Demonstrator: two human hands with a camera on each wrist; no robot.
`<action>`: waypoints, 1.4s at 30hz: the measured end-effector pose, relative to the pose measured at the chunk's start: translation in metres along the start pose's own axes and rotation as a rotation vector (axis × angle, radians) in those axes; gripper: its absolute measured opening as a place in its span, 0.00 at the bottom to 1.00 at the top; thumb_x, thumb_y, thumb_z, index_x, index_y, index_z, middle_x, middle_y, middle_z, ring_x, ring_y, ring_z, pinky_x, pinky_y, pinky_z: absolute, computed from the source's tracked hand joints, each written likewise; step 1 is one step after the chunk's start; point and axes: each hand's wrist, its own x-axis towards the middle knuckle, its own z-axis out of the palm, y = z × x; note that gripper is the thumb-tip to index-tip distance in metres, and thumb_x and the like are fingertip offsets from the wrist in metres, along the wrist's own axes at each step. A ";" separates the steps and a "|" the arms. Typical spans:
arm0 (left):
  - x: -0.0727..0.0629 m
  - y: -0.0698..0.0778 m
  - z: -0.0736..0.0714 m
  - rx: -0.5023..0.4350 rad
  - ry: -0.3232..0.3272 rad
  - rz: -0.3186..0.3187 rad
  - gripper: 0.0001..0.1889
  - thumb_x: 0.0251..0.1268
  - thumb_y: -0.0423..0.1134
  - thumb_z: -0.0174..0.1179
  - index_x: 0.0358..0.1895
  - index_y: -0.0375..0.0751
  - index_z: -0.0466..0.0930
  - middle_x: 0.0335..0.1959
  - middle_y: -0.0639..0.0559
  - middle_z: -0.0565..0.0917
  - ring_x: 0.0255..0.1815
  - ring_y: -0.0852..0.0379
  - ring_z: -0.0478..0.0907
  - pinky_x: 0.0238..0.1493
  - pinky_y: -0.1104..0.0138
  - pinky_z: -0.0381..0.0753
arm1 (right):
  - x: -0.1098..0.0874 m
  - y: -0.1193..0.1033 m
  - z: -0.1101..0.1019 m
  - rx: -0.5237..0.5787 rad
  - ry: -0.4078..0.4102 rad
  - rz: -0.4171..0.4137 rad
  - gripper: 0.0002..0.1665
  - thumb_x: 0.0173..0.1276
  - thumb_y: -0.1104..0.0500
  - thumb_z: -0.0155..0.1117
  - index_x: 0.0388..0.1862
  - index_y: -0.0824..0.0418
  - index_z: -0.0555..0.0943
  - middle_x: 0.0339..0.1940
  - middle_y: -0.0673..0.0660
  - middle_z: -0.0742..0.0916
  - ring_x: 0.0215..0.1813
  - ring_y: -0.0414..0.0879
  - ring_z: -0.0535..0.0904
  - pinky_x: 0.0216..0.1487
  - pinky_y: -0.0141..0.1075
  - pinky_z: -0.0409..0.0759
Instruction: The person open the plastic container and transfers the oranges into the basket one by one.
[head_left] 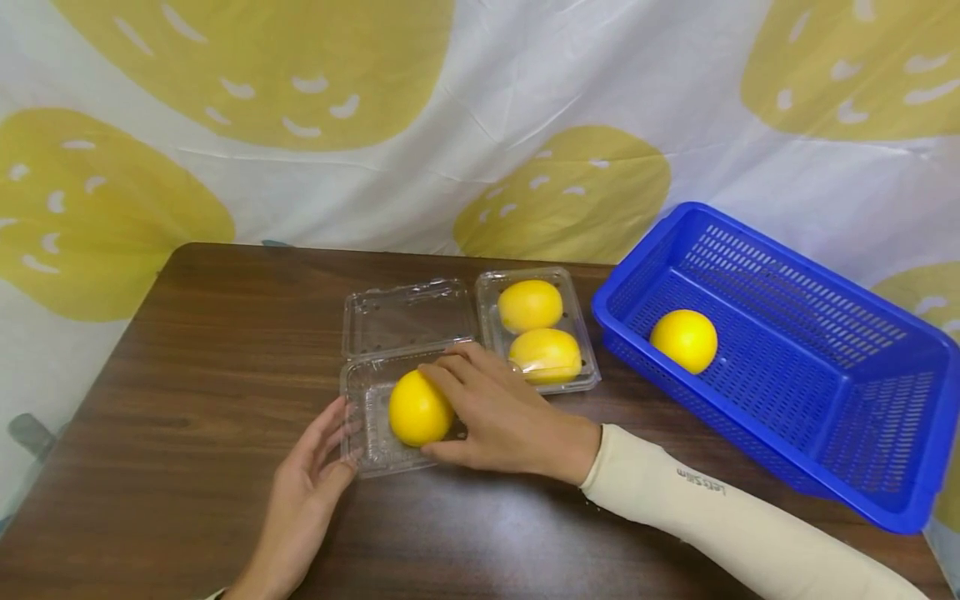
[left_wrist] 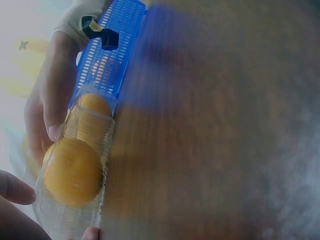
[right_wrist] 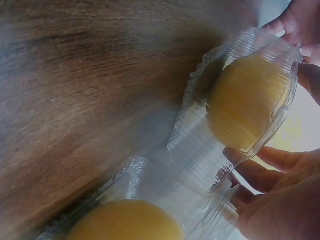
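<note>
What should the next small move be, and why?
Probably let the right hand ease off its fruit: that fruit already sits within the open box, the left hand touches that box's edge, and the basket has one loose fruit, likely next to fetch, since the other box holds two.

And there was the plastic: the open box (head_left: pixel 372 425), thin, clear and glossy, finely ribbed along its walls, and at two o'clock the second box (head_left: pixel 584 329), just as shiny! The fruit (head_left: pixel 416 412) looked smooth, with a soft sheen. Over at three o'clock, the basket (head_left: pixel 772 358) was smooth moulded plastic with a satin gleam. The tabletop (head_left: pixel 225 400) looked like streaky-grained wood, glossy towards six o'clock. At twelve, creased, faintly shiny cloth (head_left: pixel 337 192); at four, the sleeve (head_left: pixel 675 492), smooth, matt fabric!
</note>
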 end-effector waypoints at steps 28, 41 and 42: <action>0.001 -0.002 0.001 -0.008 0.005 0.004 0.39 0.74 0.21 0.55 0.87 0.36 0.59 0.84 0.37 0.68 0.80 0.44 0.69 0.69 0.80 0.76 | 0.018 -0.007 0.007 -0.088 -0.093 0.053 0.61 0.58 0.29 0.84 0.77 0.67 0.76 0.69 0.59 0.85 0.72 0.56 0.72 0.81 0.52 0.73; 0.000 -0.004 0.001 -0.015 0.019 0.039 0.39 0.72 0.19 0.55 0.86 0.34 0.60 0.83 0.33 0.69 0.73 0.67 0.75 0.69 0.77 0.79 | 0.021 -0.003 0.002 -0.023 -0.012 0.038 0.52 0.55 0.32 0.85 0.68 0.64 0.82 0.60 0.57 0.86 0.65 0.53 0.75 0.71 0.45 0.80; 0.000 -0.004 0.001 -0.015 0.020 0.041 0.40 0.72 0.19 0.55 0.86 0.33 0.60 0.83 0.33 0.68 0.73 0.66 0.75 0.69 0.77 0.79 | 0.020 -0.003 0.000 -0.013 -0.004 0.037 0.52 0.55 0.32 0.85 0.69 0.64 0.81 0.60 0.57 0.86 0.65 0.53 0.75 0.70 0.45 0.80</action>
